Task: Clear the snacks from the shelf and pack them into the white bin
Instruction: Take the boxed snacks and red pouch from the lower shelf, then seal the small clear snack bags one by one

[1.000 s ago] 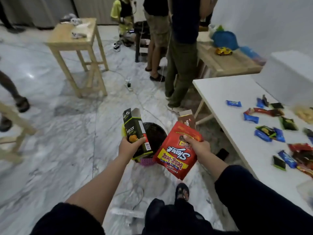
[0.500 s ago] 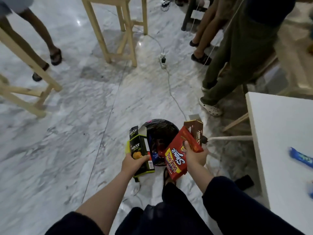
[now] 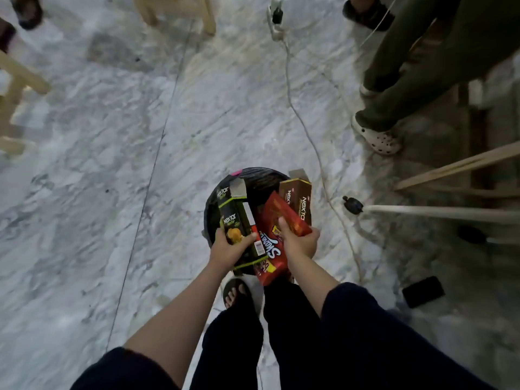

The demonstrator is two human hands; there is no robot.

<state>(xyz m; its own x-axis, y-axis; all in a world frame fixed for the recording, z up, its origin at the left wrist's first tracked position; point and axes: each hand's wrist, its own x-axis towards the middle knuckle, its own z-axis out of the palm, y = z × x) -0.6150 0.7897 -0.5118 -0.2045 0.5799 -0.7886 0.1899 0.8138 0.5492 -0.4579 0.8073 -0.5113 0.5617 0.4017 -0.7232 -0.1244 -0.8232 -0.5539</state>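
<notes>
While poised over black-lined bin (image 3: 254, 178) on marble floor (image 3: 112, 164): left hand (image 3: 229, 249) grasping green box (image 3: 239, 220); right hand (image 3: 299, 243) clutching red packet (image 3: 274, 240) and brown box (image 3: 298, 198).

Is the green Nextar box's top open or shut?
Open: the green Nextar box in the left hand has its grey flap raised.

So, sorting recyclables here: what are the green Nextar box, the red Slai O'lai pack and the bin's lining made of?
Green Nextar box: printed cardboard, its open flap grey inside. Red pack: looks like glossy plastic film. Bin lining: seemingly thin black plastic, wrinkled and shiny.
</notes>
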